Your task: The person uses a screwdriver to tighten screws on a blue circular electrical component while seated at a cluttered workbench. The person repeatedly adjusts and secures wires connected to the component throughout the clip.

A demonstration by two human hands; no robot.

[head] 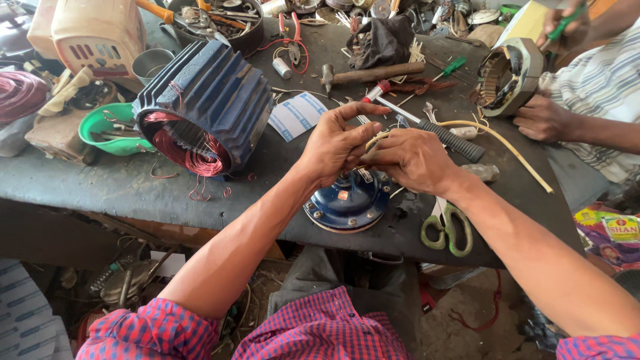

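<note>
My left hand and my right hand meet over the dark workbench, fingers pinched together on a thin yellowish sleeve tube that curves off to the right. Right under my hands lies a round blue motor end cover with bolts on its rim. A black ribbed hose piece lies just beyond my right hand. A blue finned motor housing with copper windings rests on its side to the left.
Green-handled scissors lie near the front edge. A hammer, screwdrivers, red pliers, a green bowl and several tools crowd the back. Another person at right holds a stator.
</note>
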